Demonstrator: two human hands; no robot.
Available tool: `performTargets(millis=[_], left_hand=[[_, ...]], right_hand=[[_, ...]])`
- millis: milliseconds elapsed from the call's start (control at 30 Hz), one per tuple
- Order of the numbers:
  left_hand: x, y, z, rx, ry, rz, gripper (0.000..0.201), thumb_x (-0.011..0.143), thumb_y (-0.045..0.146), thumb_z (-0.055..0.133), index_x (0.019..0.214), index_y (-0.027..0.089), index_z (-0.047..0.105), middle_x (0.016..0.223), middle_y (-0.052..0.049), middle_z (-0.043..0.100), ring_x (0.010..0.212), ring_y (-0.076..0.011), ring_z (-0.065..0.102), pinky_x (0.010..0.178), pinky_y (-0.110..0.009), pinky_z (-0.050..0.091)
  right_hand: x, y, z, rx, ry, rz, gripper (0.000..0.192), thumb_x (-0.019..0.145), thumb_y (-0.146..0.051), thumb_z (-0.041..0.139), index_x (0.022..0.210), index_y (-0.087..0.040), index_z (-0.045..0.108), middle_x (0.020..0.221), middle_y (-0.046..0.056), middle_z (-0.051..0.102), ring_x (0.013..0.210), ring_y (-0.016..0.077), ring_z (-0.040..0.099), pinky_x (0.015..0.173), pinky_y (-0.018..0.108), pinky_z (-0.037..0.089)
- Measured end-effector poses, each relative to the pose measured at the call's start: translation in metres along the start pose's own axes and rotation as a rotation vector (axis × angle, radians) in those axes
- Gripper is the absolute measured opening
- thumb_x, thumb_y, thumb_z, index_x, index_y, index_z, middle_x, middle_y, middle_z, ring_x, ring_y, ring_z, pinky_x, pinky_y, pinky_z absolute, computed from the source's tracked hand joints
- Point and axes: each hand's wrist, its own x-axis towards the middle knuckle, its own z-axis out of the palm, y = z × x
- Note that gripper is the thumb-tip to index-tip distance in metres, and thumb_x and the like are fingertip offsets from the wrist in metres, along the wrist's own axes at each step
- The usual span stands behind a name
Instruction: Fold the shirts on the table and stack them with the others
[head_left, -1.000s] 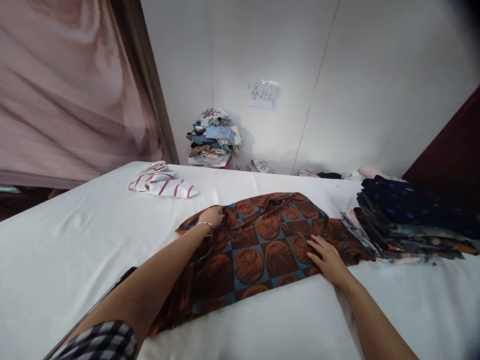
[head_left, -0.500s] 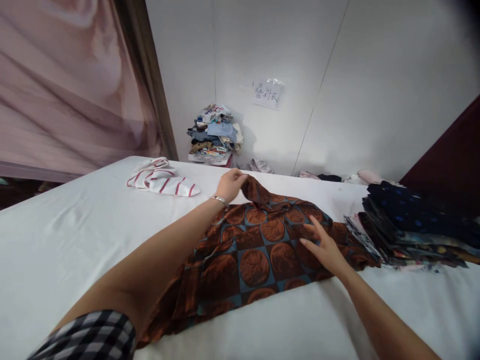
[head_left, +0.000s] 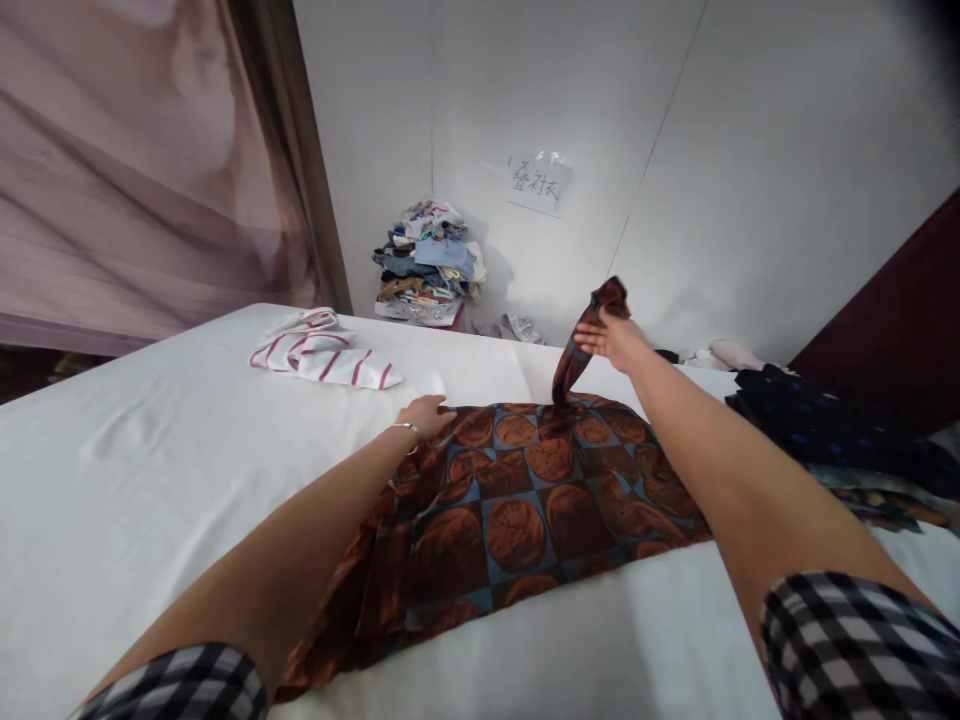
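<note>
A shirt (head_left: 517, 530) printed with rust-brown circles on brown and blue squares lies spread on the white-covered table. My left hand (head_left: 426, 415) is at its upper left edge, fingers bent over the cloth and apparently gripping it. Above the far edge, my right hand (head_left: 616, 340) holds up a narrow, sleeve-like strip of the same shirt, pinched near its top end. The strip hangs from there down to the shirt body. My right forearm covers the shirt's right end.
A white garment with red stripes (head_left: 322, 360) lies crumpled at the far left. Dark folded clothes (head_left: 847, 430) are stacked at the right. Behind the table, a tall pile of clothes (head_left: 431, 262) stands by the wall, under a paper sign (head_left: 538, 185). A pink curtain (head_left: 142, 180) hangs left.
My left hand has let go of the raised cloth and come down leftward to the shirt's edge. My right hand, previously open over the shirt, has reached up and away with a strip of it.
</note>
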Motion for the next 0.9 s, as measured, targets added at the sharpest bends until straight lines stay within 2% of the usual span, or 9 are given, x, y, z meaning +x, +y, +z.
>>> performTargets(millis=[100, 167, 267, 367, 533, 633, 733, 833, 900], left_hand=[[0.000, -0.025, 0.007, 0.070, -0.063, -0.053, 0.034, 0.063, 0.034, 0.069, 0.094, 0.023, 0.068, 0.111, -0.010, 0.070, 0.112, -0.0332, 0.059, 0.093, -0.044, 0.045], [0.002, -0.028, 0.009, 0.079, -0.100, -0.063, 0.025, 0.057, 0.030, 0.070, 0.082, 0.023, 0.068, 0.096, -0.007, 0.073, 0.102, -0.0310, 0.063, 0.089, -0.041, 0.047], [0.007, -0.027, 0.007, 0.034, -0.143, -0.087, 0.016, 0.056, 0.027, 0.068, 0.071, 0.022, 0.065, 0.074, -0.003, 0.071, 0.080, -0.0245, 0.068, 0.074, -0.033, 0.051], [0.013, -0.029, -0.004, -0.053, -0.144, -0.106, 0.015, 0.061, 0.031, 0.065, 0.072, 0.021, 0.063, 0.067, -0.001, 0.069, 0.068, -0.0201, 0.066, 0.062, -0.027, 0.050], [0.010, -0.032, -0.031, -0.132, -0.125, -0.073, 0.019, 0.061, 0.034, 0.064, 0.073, 0.020, 0.059, 0.069, -0.001, 0.069, 0.068, -0.0191, 0.066, 0.060, -0.025, 0.049], [-0.004, -0.028, -0.047, -0.117, -0.112, -0.025, 0.019, 0.058, 0.031, 0.066, 0.072, 0.021, 0.060, 0.069, 0.001, 0.067, 0.072, -0.0202, 0.065, 0.063, -0.026, 0.049], [-0.029, -0.020, -0.061, 0.022, -0.068, 0.069, 0.015, 0.062, 0.028, 0.063, 0.077, 0.023, 0.063, 0.071, 0.001, 0.066, 0.074, -0.0208, 0.063, 0.068, -0.027, 0.047], [-0.066, -0.012, -0.067, 0.217, 0.020, 0.206, 0.019, 0.070, 0.024, 0.056, 0.086, 0.024, 0.067, 0.083, -0.001, 0.068, 0.080, -0.0209, 0.063, 0.070, -0.028, 0.045], [-0.097, -0.007, -0.063, 0.293, 0.056, 0.307, 0.021, 0.078, 0.023, 0.051, 0.091, 0.023, 0.066, 0.091, -0.003, 0.068, 0.082, -0.0202, 0.063, 0.070, -0.028, 0.044]], right_hand=[[0.019, -0.035, -0.017, 0.088, 0.038, -0.119, 0.034, 0.097, -0.048, 0.038, 0.097, -0.019, 0.055, 0.087, 0.007, 0.071, 0.075, 0.0185, 0.070, 0.060, 0.030, 0.058], [0.023, -0.051, -0.026, 0.128, 0.053, -0.178, 0.035, 0.098, -0.049, 0.034, 0.103, -0.021, 0.053, 0.092, 0.007, 0.071, 0.082, 0.0202, 0.070, 0.065, 0.034, 0.059], [0.023, -0.068, -0.043, 0.183, 0.092, -0.282, 0.035, 0.099, -0.048, 0.031, 0.108, -0.021, 0.051, 0.101, 0.008, 0.070, 0.089, 0.0202, 0.068, 0.070, 0.037, 0.058], [0.021, -0.079, -0.065, 0.202, 0.140, -0.379, 0.035, 0.099, -0.045, 0.029, 0.109, -0.020, 0.051, 0.107, 0.008, 0.069, 0.092, 0.0192, 0.068, 0.073, 0.037, 0.057], [0.008, -0.087, -0.097, 0.128, 0.177, -0.406, 0.038, 0.100, -0.044, 0.025, 0.103, -0.021, 0.055, 0.110, 0.009, 0.068, 0.097, 0.0200, 0.066, 0.076, 0.037, 0.055], [-0.012, -0.089, -0.113, 0.091, 0.167, -0.409, 0.041, 0.100, -0.044, 0.024, 0.098, -0.020, 0.058, 0.118, 0.011, 0.066, 0.098, 0.0196, 0.066, 0.077, 0.035, 0.053], [-0.044, -0.089, -0.135, 0.122, 0.190, -0.452, 0.045, 0.100, -0.040, 0.023, 0.093, -0.018, 0.061, 0.127, 0.014, 0.062, 0.097, 0.0188, 0.066, 0.077, 0.035, 0.050], [-0.088, -0.086, -0.166, 0.200, 0.234, -0.492, 0.048, 0.099, -0.035, 0.023, 0.085, -0.016, 0.065, 0.134, 0.015, 0.058, 0.094, 0.0178, 0.067, 0.075, 0.033, 0.047], [-0.122, -0.080, -0.190, 0.234, 0.266, -0.515, 0.048, 0.098, -0.033, 0.024, 0.083, -0.016, 0.067, 0.131, 0.015, 0.060, 0.091, 0.0169, 0.067, 0.071, 0.031, 0.047]])
